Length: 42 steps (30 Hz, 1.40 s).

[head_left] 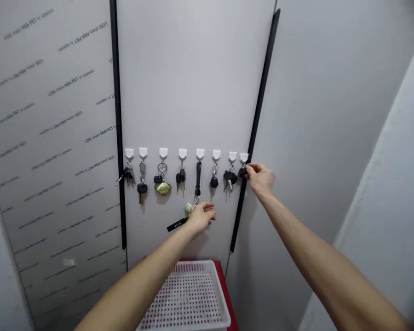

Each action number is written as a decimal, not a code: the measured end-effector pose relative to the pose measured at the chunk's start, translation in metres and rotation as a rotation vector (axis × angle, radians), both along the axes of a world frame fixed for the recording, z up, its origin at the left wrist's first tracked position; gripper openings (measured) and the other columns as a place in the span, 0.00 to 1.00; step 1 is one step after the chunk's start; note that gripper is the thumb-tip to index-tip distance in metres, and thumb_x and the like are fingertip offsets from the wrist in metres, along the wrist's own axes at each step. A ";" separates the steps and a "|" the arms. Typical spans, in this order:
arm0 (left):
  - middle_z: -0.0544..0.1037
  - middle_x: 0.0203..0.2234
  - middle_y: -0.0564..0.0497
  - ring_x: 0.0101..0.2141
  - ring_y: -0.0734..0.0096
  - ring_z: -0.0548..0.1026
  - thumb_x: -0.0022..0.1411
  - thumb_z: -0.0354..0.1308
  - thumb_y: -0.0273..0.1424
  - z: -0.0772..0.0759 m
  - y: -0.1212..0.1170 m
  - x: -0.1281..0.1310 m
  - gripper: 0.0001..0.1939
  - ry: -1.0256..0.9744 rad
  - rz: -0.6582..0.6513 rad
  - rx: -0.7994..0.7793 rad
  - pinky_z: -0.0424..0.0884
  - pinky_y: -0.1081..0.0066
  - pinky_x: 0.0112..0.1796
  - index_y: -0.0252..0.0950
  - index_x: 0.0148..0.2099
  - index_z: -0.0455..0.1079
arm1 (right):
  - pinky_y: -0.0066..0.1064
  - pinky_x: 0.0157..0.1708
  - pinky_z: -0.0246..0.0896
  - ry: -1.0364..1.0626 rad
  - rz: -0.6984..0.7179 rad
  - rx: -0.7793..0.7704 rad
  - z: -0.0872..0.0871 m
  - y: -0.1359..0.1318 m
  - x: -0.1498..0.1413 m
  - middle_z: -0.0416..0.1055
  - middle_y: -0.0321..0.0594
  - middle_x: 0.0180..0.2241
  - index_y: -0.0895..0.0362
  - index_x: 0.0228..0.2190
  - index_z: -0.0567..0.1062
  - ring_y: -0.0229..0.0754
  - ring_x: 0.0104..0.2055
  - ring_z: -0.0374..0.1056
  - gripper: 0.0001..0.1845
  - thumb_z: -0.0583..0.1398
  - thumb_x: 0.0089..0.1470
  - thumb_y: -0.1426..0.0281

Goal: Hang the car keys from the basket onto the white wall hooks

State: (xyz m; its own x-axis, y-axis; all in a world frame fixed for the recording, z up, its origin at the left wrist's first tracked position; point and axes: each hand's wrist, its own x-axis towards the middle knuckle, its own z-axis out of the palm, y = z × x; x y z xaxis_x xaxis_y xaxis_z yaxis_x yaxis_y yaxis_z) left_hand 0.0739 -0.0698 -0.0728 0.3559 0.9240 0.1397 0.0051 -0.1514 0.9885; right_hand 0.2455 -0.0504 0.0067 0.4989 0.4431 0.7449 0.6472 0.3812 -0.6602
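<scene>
My right hand point(261, 179) pinches a black key point(242, 172) that hangs from the rightmost white hook point(244, 157). Lower down, my left hand point(203, 216) has its fingers loosely apart, in front of the lower end of a key ring on a black strap point(198, 178). A pale green charm point(188, 208) and a black tag with white lettering point(177, 224) show beside that wrist; whether my fingers touch them is hidden. Between my hands hang a bunch with black heads point(230, 177) and a single black key fob point(214, 182).
More keys hang in the same row to the left, one with a gold-green oval charm point(163, 188). Black strips point(262, 92) run up the white panel's sides. Below stands a white perforated plastic basket point(227, 309) on something red point(222, 275). Printed film point(55, 138) covers the left panel.
</scene>
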 end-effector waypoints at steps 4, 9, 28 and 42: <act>0.64 0.26 0.52 0.22 0.82 0.65 0.45 0.46 0.22 0.006 -0.009 -0.003 0.11 -0.009 -0.045 0.026 0.58 0.80 0.22 0.31 0.36 0.59 | 0.28 0.26 0.55 -0.114 -0.129 -0.067 0.004 0.008 -0.002 0.67 0.40 0.18 0.62 0.22 0.71 0.36 0.20 0.61 0.15 0.52 0.36 0.65; 0.64 0.22 0.54 0.20 0.83 0.64 0.43 0.48 0.22 0.002 -0.014 -0.018 0.12 -0.067 -0.057 0.031 0.57 0.80 0.21 0.30 0.35 0.60 | 0.27 0.26 0.53 -0.180 -0.155 -0.083 -0.005 -0.012 -0.007 0.65 0.38 0.20 0.61 0.30 0.69 0.34 0.21 0.58 0.17 0.51 0.36 0.66; 0.57 0.15 0.62 0.17 0.85 0.57 0.43 0.49 0.19 0.063 -0.081 -0.085 0.40 -0.389 -0.009 0.589 0.57 0.81 0.21 0.44 0.53 0.30 | 0.23 0.13 0.49 0.048 0.954 0.123 -0.017 -0.103 -0.128 0.50 0.24 0.13 0.45 0.48 0.33 0.29 0.13 0.46 0.39 0.51 0.40 0.74; 0.62 0.18 0.58 0.18 0.84 0.60 0.41 0.51 0.22 0.029 -0.028 -0.053 0.30 -0.174 0.075 0.331 0.58 0.78 0.23 0.34 0.50 0.48 | 0.25 0.17 0.52 0.087 0.442 -0.039 -0.046 -0.064 -0.070 0.58 0.30 0.16 0.59 0.41 0.60 0.30 0.15 0.53 0.24 0.52 0.37 0.68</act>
State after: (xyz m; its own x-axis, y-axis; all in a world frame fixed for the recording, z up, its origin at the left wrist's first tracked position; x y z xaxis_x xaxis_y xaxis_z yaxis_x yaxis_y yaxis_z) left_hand 0.0214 -0.0979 -0.0443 0.2334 0.8415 0.4872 -0.1357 -0.4679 0.8733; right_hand 0.1751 -0.1140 -0.0389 0.3151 0.6548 0.6870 0.3696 0.5821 -0.7243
